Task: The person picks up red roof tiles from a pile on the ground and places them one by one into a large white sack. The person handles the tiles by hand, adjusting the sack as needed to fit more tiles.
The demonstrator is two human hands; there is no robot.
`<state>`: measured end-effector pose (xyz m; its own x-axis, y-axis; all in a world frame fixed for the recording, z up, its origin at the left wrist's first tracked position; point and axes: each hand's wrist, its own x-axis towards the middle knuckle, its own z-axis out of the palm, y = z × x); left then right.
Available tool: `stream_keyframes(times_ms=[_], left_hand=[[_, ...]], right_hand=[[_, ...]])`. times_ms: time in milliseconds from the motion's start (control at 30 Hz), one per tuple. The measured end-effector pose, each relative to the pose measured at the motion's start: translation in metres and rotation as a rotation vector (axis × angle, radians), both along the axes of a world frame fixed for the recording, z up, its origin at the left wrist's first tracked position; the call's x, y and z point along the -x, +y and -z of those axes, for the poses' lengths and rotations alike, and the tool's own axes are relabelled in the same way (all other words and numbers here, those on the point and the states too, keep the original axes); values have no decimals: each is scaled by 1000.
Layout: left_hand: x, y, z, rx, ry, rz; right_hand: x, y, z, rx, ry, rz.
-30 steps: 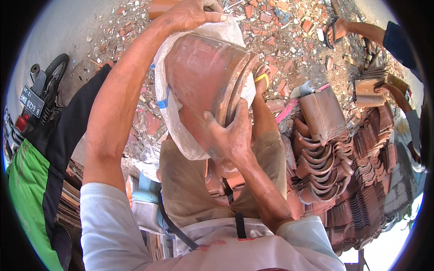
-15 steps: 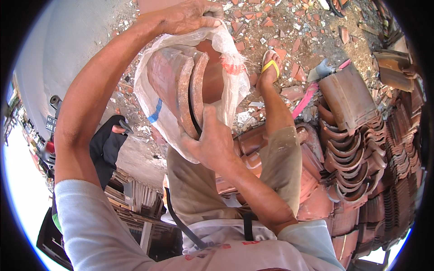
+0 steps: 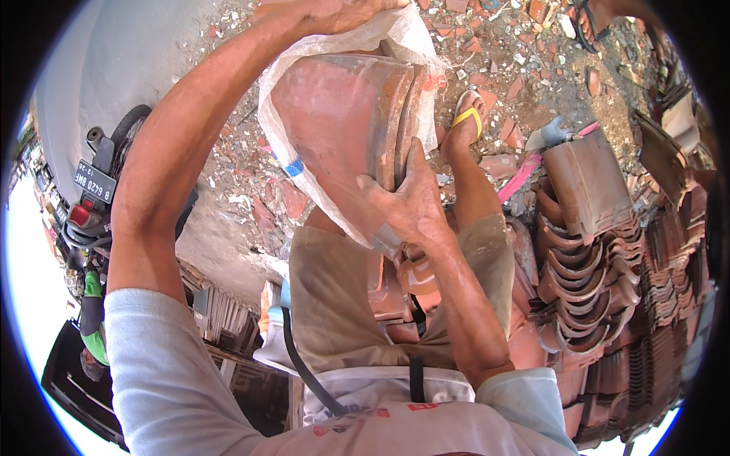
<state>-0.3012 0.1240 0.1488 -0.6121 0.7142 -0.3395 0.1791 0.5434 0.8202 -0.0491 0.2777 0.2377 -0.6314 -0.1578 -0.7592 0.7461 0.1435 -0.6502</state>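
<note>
A white woven plastic sack [image 3: 275, 121] with a blue stripe hangs open around several curved clay roof tiles [image 3: 327, 106] nested together. My left hand [image 3: 361, 14] is at the upper edge of the view, closed on the sack's far rim; some of its fingers are cut off. Against the tiles' near right ends, my right hand [image 3: 414, 201] grips them, thumb on one side and fingers on the other. The tiles lie tilted, partly inside the sack, and their far ends are hidden by it.
Stacked roof tiles [image 3: 589, 281] fill the right side, with a grey glove [image 3: 549, 134] and pink cloth [image 3: 521, 178] beside them. Broken tile shards [image 3: 498, 165] litter the ground near my sandalled foot [image 3: 465, 121]. A motorbike [image 3: 95, 182] stands left; a person in green [image 3: 93, 315] is behind it.
The sack and tiles have shifted right and upward, and the tiles have turned so their outer curve shows more. Both hands moved right with them. The dark-clothed figure at left is gone from sight.
</note>
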Motion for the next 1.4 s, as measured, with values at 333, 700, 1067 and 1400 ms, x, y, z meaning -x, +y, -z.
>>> stream_keyframes(times_ms=[333,700,1067,1400], left_hand=[[-19,-37,-3,252,169,43],[-92,-158,12,706,386,-40],[-140,-165,-43,368,242,-807],[-97,-36,-50,203,328,-278]], right_hand=[[40,-4,17,-36,51,-155],[37,9,45,45,59,-80],[46,0,41,39,182,-101],[35,9,65,-11,146,-96]])
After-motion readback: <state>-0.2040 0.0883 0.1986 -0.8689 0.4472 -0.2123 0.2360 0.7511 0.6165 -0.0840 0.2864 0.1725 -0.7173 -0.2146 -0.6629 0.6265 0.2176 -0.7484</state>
